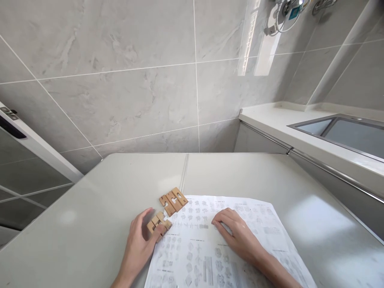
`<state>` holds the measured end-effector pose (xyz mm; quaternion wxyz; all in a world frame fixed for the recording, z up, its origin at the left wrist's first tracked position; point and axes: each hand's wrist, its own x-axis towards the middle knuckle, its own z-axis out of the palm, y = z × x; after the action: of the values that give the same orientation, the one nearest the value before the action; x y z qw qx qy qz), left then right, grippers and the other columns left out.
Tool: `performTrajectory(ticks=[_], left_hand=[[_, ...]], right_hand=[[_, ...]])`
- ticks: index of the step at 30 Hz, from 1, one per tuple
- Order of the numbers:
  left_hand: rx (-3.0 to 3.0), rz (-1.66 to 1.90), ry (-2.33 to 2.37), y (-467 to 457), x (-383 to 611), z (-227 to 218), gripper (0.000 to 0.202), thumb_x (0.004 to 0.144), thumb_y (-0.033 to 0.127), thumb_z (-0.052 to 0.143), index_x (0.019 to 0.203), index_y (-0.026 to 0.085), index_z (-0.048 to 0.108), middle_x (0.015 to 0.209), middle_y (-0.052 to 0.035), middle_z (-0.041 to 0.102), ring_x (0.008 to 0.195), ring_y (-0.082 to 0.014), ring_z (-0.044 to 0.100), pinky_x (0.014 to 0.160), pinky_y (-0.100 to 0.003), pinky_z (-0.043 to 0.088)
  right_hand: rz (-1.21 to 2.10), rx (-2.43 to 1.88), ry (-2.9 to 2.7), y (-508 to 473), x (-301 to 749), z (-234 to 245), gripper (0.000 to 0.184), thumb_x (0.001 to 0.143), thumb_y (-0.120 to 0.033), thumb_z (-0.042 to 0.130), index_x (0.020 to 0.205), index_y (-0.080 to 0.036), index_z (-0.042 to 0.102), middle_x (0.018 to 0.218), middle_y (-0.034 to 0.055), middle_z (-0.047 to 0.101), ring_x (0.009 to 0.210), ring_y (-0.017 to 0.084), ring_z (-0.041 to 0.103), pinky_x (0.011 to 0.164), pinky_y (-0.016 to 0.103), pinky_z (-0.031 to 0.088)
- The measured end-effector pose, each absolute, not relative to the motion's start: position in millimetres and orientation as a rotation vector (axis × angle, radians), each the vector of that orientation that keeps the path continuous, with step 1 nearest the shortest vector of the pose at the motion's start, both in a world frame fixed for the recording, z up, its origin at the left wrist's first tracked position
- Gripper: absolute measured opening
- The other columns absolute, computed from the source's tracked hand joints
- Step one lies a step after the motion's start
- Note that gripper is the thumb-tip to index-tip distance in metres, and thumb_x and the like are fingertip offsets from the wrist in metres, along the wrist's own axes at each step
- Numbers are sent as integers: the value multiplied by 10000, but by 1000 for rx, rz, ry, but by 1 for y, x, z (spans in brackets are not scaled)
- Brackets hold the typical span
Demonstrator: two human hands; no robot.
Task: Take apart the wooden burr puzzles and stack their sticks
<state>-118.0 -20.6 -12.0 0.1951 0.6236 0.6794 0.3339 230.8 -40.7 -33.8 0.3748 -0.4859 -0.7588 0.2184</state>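
My left hand (140, 238) is curled around the near group of notched wooden puzzle pieces (156, 221), with its thumb on their near side and its fingers along the left. Just beyond lies another group of wooden puzzle pieces (174, 201), set side by side, with cut-out slots and small dark marks. A large printed sheet (207, 236) with rows of small diagrams is spread on the table, and the nearer pieces touch its left edge. My right hand (235, 230) rests on that sheet, fingers loosely curled and thumb tip near the index finger, with nothing visible in it.
The pale table (90, 224) has a seam running away from me. Behind it stands a grey tiled wall (135, 100). A counter (270, 118) with a sink (345, 130) is at the right, and a framed glass door (36, 160) at the left.
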Motion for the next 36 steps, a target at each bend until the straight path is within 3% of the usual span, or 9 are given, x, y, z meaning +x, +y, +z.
performTrajectory(ticks=[2, 5, 8, 13, 36], left_hand=[[1679, 967, 1921, -9, -125, -10, 600, 962, 723, 579, 1334, 264, 679, 1488, -142, 686, 1339, -400, 659, 1051, -540, 590], [1671, 980, 1927, 19, -134, -7, 594, 974, 734, 533, 1256, 238, 701, 1424, -144, 726, 1302, -383, 671, 1040, -505, 585], [1683, 998, 1930, 51, -137, -6, 594, 951, 731, 556, 1211, 219, 707, 1355, -150, 758, 1269, -368, 682, 1098, -505, 542], [1701, 1037, 1949, 83, -135, -7, 566, 923, 715, 597, 1134, 204, 715, 1262, -157, 789, 1215, -355, 714, 1055, -471, 554], [1730, 1036, 1976, 81, -134, 0, 472, 844, 634, 611, 977, 211, 774, 1043, -107, 850, 967, -325, 768, 925, -405, 594]], right_hand=[[561, -1246, -1944, -41, 231, -34, 249, 1154, -291, 495, 988, -264, 678, 1002, 56, 775, 962, 270, 728, 860, 472, 622], [561, -1251, -1941, -41, 231, -34, 247, 1154, -293, 495, 986, -265, 675, 1000, 55, 776, 952, 269, 727, 860, 477, 623], [563, -1251, -1939, -42, 231, -32, 242, 1153, -286, 496, 990, -268, 674, 994, 53, 777, 942, 266, 726, 839, 467, 630], [559, -1242, -1939, -41, 231, -31, 246, 1150, -275, 490, 985, -268, 672, 989, 53, 778, 932, 265, 730, 820, 461, 638], [518, -1226, -1942, -39, 231, -28, 214, 1080, -120, 527, 963, -248, 653, 965, 38, 759, 910, 254, 720, 803, 426, 615]])
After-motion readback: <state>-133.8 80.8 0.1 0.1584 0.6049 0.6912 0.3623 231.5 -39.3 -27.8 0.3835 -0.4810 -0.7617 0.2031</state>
